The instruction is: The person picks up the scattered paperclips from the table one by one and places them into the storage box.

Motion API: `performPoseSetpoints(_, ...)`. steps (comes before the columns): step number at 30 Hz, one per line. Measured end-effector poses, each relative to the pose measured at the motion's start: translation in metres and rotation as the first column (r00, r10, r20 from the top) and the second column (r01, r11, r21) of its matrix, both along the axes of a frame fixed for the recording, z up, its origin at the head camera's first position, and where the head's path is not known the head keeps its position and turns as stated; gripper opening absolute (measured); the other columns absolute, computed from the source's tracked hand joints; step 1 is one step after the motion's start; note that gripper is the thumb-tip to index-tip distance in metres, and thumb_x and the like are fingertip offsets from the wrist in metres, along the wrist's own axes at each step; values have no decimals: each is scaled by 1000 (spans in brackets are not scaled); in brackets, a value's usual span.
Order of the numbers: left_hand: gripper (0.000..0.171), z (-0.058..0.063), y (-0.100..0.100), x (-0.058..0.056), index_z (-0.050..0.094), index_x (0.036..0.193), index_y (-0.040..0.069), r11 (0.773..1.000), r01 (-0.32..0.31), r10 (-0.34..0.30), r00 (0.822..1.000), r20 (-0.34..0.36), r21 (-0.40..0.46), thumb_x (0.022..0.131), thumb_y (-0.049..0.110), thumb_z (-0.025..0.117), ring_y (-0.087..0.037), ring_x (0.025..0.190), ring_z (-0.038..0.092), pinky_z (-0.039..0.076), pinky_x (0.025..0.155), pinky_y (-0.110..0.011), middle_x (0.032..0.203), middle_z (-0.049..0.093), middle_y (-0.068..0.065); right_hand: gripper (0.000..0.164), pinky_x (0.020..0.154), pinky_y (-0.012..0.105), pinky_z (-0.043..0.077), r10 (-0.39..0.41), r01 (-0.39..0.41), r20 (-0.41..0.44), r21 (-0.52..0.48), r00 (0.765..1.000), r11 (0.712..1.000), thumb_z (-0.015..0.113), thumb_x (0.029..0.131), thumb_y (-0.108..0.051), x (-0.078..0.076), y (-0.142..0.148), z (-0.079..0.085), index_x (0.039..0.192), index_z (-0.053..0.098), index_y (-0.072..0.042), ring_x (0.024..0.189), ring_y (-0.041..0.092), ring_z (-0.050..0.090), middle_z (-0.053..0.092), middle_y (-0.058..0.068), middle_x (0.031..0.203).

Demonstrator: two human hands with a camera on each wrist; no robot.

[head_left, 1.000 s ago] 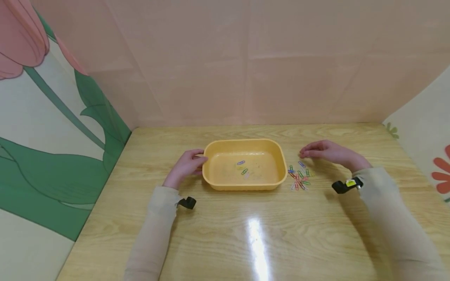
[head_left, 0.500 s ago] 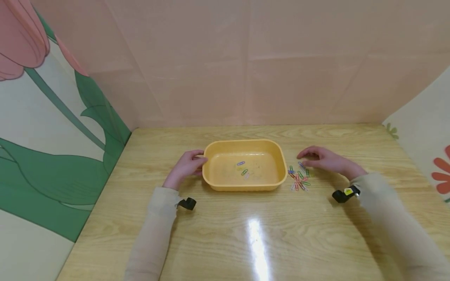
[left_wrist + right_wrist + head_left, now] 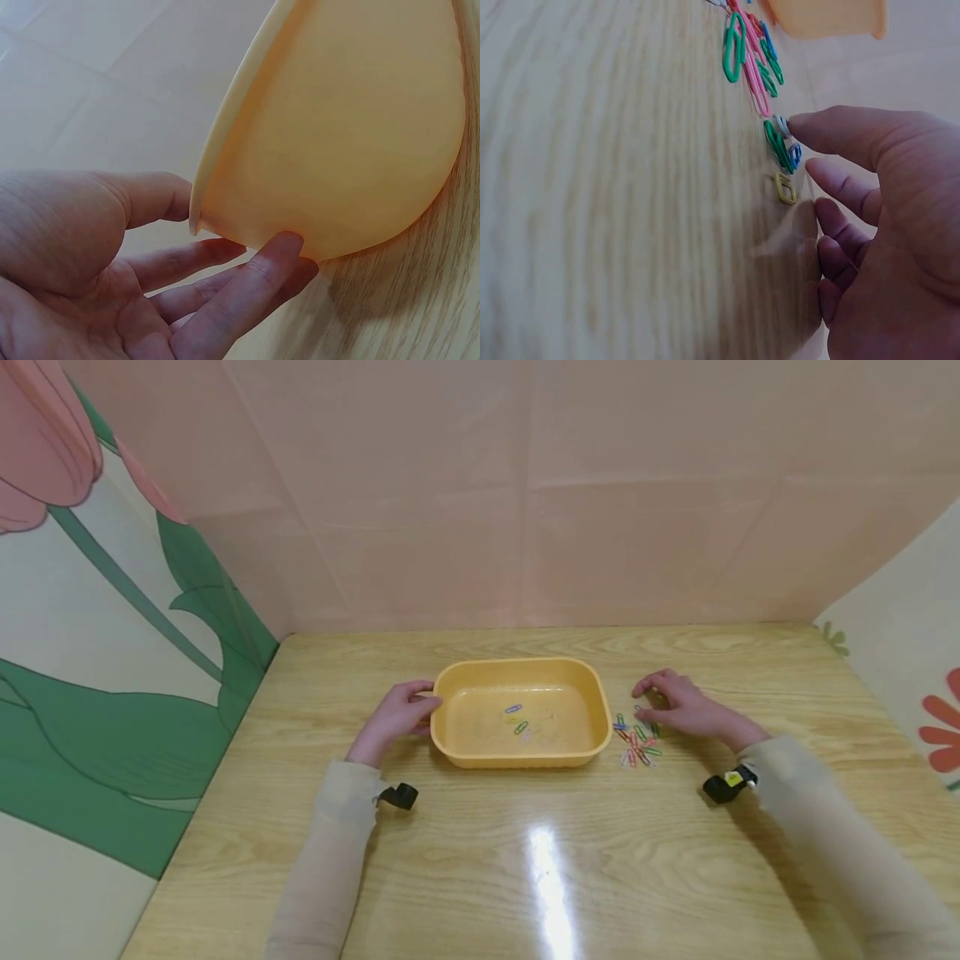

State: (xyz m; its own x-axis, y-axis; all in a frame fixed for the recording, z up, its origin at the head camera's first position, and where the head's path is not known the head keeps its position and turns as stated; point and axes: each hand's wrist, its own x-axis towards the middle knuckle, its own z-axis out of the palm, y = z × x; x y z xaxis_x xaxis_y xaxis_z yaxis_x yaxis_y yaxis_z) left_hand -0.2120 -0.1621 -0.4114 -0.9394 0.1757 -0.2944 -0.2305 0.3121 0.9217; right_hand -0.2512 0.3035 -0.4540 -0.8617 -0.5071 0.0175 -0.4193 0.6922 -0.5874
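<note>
Head view: a yellow basin [image 3: 517, 761] stands on the wood-grain worktop [image 3: 465, 843], a few paper clips [image 3: 521, 727] lying on its bottom. The left hand [image 3: 397, 712] grips the basin's end, thumb at the rim, fingers against the outer wall. Just beside the basin's other end, the right hand [image 3: 686, 706] arches over a coloured paper-clip pile [image 3: 633, 750], thumb and fingers apart; its thumb tip is close beside a pale clip [image 3: 781, 125].

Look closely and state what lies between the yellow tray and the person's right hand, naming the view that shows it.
Coloured paper clips lie on the table between the yellow tray and the right hand, as the head view shows.
</note>
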Motion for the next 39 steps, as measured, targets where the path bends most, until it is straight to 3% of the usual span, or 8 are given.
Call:
performPoseSetpoints(17,44,-1,0,0,46,137,-1,1000,0,0,1000,-3,8,97,14,56,-33,102,63,57,78,-36,119,60,-25,12,81,42,29,-9,9,-22,-16,1000,1000,63,94,-17,-1,4,-6,100,61,-7,98,30,39,49,13,105)
performPoseSetpoints(27,45,-1,0,1,46,138,0,1000,-3,3,1000,1,8,97,15,56,-33,103,62,57,77,-35,118,60,-25,7,77,40,26,26,-28,-148,-10,989,1000,68,90,-10,0,-3,-6,94,64,-6,90,26,43,53,12,98)
performPoseSetpoints(39,45,-1,1,3,47,137,0,1000,-14,14,1000,-15,8,96,15,57,-32,102,62,56,79,-37,119,60,-24,4,71,34,42,34,-37,-190,-15,981,999,69,88,-3,-2,-1,-10,90,67,-5,83,21,51,57,6,91)
